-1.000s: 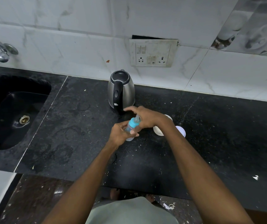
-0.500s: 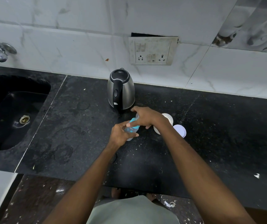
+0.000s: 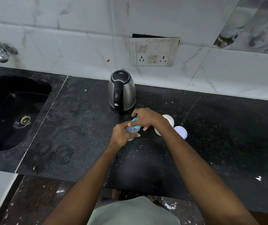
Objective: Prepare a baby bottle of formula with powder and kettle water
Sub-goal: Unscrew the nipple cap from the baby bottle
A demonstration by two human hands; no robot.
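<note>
Blue bottle top (image 3: 136,123) is gripped by the right hand (image 3: 147,118), the bottle (image 3: 132,130) by the left hand (image 3: 121,135); water could be spilled if tipped.

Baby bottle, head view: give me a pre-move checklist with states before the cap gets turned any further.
1. Left hand grips the baby bottle body: ok.
2. Right hand grips the blue cap: ok.
3. Bottle upright: not ok, tilted.
4. Contents of bottle: cannot tell.
5. Kettle standing apart behind the hands: ok.
6. White container open, its lid lying beside it: ok.
</note>
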